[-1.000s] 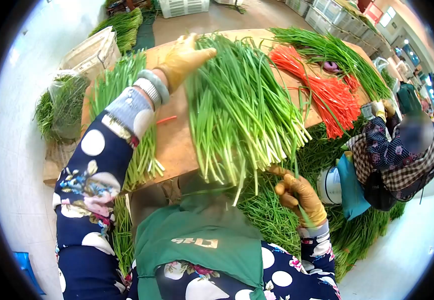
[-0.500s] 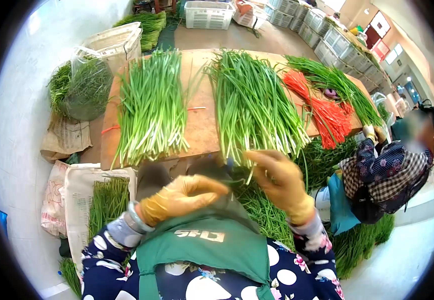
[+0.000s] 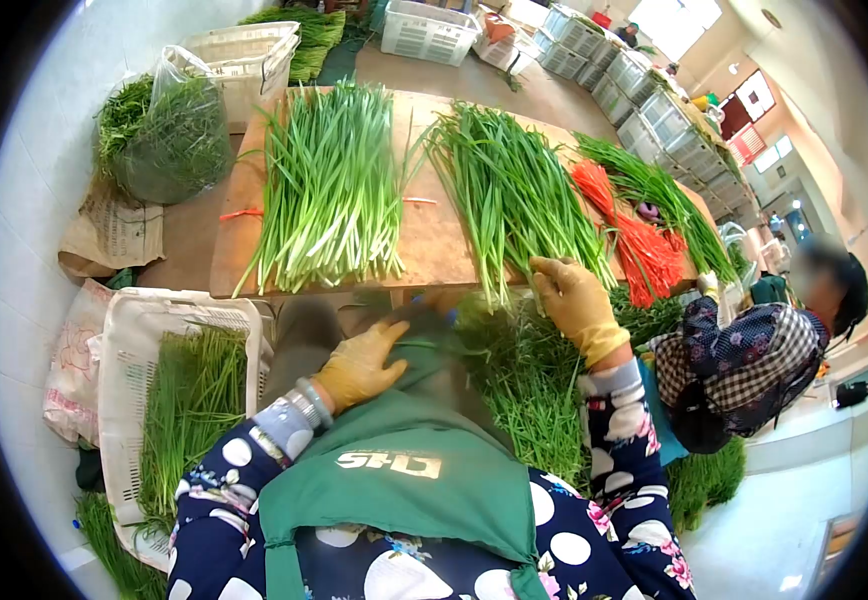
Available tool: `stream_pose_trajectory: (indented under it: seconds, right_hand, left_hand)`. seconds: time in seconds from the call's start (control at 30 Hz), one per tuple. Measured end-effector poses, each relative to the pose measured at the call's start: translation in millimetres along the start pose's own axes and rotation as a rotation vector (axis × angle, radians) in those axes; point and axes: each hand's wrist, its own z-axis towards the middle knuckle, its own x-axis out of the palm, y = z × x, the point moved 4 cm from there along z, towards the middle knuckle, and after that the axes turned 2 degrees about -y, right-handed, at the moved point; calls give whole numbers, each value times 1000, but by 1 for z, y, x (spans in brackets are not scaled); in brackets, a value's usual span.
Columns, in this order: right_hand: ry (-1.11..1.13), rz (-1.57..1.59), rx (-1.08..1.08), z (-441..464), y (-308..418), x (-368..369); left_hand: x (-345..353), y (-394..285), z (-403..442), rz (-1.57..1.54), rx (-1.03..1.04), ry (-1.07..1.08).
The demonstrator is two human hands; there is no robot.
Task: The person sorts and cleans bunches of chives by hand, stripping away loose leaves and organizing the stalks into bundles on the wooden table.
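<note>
Two wide bundles of long green stalks lie on the wooden table [image 3: 424, 255], the left bundle [image 3: 334, 190] over a red tie whose ends stick out at both sides. My right hand [image 3: 576, 308], in a yellow glove, is at the cut ends of the middle bundle [image 3: 519, 190], its fingers curled close to them; whether it grips a stalk is too small to tell. Over my lap, below the table edge, my gloved left hand [image 3: 362, 365] has thumb and fingers apart and holds nothing. A loose green blade lies near its fingertips.
Red ties [image 3: 639, 250] and another green bundle [image 3: 679, 205] lie on the table's right. A co-worker [image 3: 749, 350] sits at the right. A white crate [image 3: 114, 400] of greens stands at lower left, below a clear bag [image 3: 179, 140] of greens.
My left hand has come back from the top of the middle bundle to my lap. My right hand has risen to the stalk ends. The view has shifted, showing the whole left bundle.
</note>
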Motion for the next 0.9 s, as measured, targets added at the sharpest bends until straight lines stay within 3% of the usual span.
stream_pose_trajectory:
  seconds: [0.1, 0.17, 0.23, 0.33, 0.43, 0.5, 0.53, 0.57, 0.63, 0.67, 0.7, 0.73, 0.77, 0.8, 0.9]
  right_hand:
    - [17, -170, 88, -2, 44, -3]
    - [33, -249, 94, 1, 56, 14]
    - [145, -392, 154, 3, 61, 29]
    - [197, -349, 317, 13, 49, 47]
    - [130, -297, 293, 15, 22, 52]
    - [8, -163, 337, 16, 7, 34]
    - [-31, -115, 388, 19, 6, 17]
    - [-140, 73, 376, 18, -31, 22]
    - [-286, 477, 446, 15, -11, -15]
    - [-225, 664, 425, 13, -22, -16]
    - [-166, 849, 402, 13, -12, -25]
    - [-42, 1247, 637, -3, 3, -20]
    - [132, 1441, 622, -12, 11, -3]
    - [200, 1455, 661, -24, 20, 17]
    - [341, 1540, 724, -49, 55, 50]
  left_hand:
    - [24, 16, 21, 162, -88, 144]
    - [24, 11, 28, 234, -52, 107]
    - [30, 15, 33, 169, 16, 104]
    - [29, 4, 41, 277, 154, 108]
    - [19, -39, 57, 309, 350, 147]
    - [17, -81, 67, 296, 506, 176]
    - [23, -99, 66, 278, 582, 90]
    - [22, -120, 63, 256, 606, 154]
    - [12, -141, 49, -78, 687, 81]
    - [13, -137, 44, -69, 685, 83]
    - [13, -126, 40, -185, 639, 101]
    - [15, -112, 36, -302, 592, 124]
    - [22, -88, 34, -492, 493, 161]
    - [-4, -87, 25, -932, -194, 506]
    - [-19, -29, 16, -1329, -353, 186]
